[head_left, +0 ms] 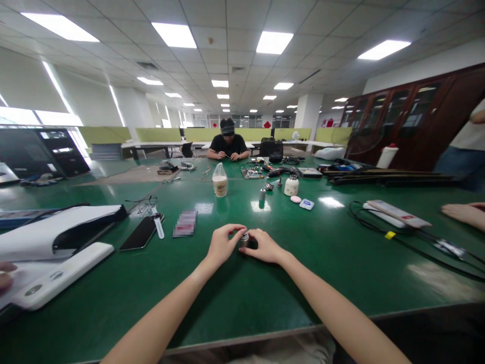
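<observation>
On the green table in front of me stands a small silver metal cylinder [244, 241], upright, with a round detail on its top. My left hand [223, 243] is closed at its left side, the thumb and fingertips meeting near the top rim. From the right, my right hand [265, 245] curls around it, with index finger near the top and thumb low at the front. The fingers cover part of the cylinder's sides. Farther away stands a similar silver cylinder [262, 194], touched by neither hand.
Beyond are a bagged cup [220, 185], a white jar [291, 185] and circuit boards [252, 172]. A phone [138, 233] and watch [157, 225] lie left; black cables [424, 253] lie right. Someone sits opposite [228, 144]; other people's hands [464, 213] show at both sides.
</observation>
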Demonstrator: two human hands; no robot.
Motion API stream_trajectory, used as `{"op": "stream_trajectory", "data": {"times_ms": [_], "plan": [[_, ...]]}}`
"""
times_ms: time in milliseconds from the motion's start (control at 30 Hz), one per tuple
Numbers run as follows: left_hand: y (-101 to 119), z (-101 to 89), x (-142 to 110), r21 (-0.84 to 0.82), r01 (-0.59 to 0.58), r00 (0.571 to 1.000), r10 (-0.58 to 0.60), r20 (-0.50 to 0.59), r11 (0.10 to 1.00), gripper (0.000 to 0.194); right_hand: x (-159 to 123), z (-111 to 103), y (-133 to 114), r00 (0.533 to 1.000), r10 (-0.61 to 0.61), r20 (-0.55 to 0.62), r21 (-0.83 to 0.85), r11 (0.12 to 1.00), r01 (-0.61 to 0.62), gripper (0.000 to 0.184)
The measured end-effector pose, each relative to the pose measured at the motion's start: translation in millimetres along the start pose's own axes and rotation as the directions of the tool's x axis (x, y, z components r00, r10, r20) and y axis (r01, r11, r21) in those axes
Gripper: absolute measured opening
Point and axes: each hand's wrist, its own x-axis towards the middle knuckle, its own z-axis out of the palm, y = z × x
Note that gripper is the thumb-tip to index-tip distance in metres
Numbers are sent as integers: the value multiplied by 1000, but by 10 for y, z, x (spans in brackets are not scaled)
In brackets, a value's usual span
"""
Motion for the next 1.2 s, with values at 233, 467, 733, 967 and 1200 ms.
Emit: {"op": "stream_trajectory", "data": {"times_ms": [233, 467, 733, 967, 1200], "plan": [[-27, 10, -30, 30, -42, 999, 41, 35, 999, 18, 3, 9, 21, 1000, -7, 8, 6, 1000, 7, 32], [-13, -3, -28, 42, -85, 995, 83, 47, 996, 16, 3, 24, 40, 1000, -12, 0, -11, 1000, 12, 32], [-1, -18, -35, 28, -80, 992, 77, 102, 996, 19, 16, 50, 75, 1000, -23, -3, -4, 1000, 23, 32], [-78, 2, -25, 168, -78, 996, 84, -26, 983, 34, 6, 36, 48, 1000, 19, -3, 16, 1000, -19, 34], [-92, 21, -35, 286, -44, 992, 76, -99, 957, 14, 5, 20, 24, 1000, -25, -6, 27, 999, 25, 31]]}}
